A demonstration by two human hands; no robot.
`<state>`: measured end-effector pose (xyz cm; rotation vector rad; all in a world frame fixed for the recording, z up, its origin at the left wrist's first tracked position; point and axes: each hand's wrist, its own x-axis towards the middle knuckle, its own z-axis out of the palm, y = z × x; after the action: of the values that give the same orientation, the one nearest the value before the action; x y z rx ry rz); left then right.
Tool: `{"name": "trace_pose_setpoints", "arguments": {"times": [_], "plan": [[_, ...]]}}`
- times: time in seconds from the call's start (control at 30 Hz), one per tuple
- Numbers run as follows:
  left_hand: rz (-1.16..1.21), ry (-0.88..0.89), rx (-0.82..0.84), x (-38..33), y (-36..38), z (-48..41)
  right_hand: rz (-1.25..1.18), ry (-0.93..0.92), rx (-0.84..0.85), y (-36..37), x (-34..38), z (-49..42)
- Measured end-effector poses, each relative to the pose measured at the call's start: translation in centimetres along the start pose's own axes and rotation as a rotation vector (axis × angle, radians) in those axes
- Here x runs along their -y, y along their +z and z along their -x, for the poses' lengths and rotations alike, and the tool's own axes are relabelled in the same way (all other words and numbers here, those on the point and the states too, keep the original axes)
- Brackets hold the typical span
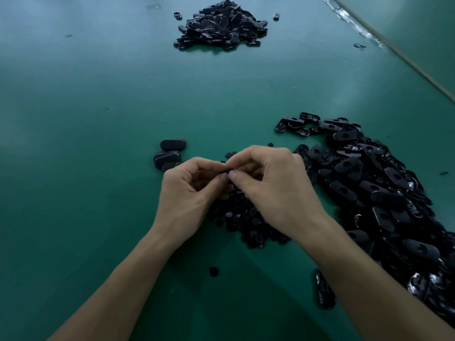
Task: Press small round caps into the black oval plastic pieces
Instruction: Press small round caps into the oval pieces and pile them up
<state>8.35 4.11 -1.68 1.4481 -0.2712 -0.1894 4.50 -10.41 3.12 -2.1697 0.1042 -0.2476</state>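
Observation:
My left hand (189,190) and my right hand (273,185) meet fingertip to fingertip above the green table, pinching a small black piece (224,171) that is mostly hidden by the fingers. I cannot tell whether it is an oval piece, a cap, or both. Under my hands lies a heap of small round black caps (246,217). A large spread of black oval pieces (369,183) with round holes runs along the right side. A few closed oval pieces (170,153) lie just left of my left hand.
A second pile of black oval pieces (221,25) sits at the far middle of the green table (86,119). One stray cap (213,271) and one oval piece (324,290) lie between my forearms. The table's edge (403,57) runs diagonally at the top right.

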Motion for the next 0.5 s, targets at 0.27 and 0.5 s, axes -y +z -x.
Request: {"name": "trace_pose_setpoints", "arguments": {"times": [0.27, 0.5], "plan": [[-0.007, 0.012, -0.018, 0.26, -0.2, -0.26, 0.066, 0.036, -0.051, 0.33, 0.04, -0.02], [-0.012, 0.014, -0.007, 0.14, -0.25, -0.23, 0.101, 0.052, -0.016, 0.36, 0.05, 0.38]]}}
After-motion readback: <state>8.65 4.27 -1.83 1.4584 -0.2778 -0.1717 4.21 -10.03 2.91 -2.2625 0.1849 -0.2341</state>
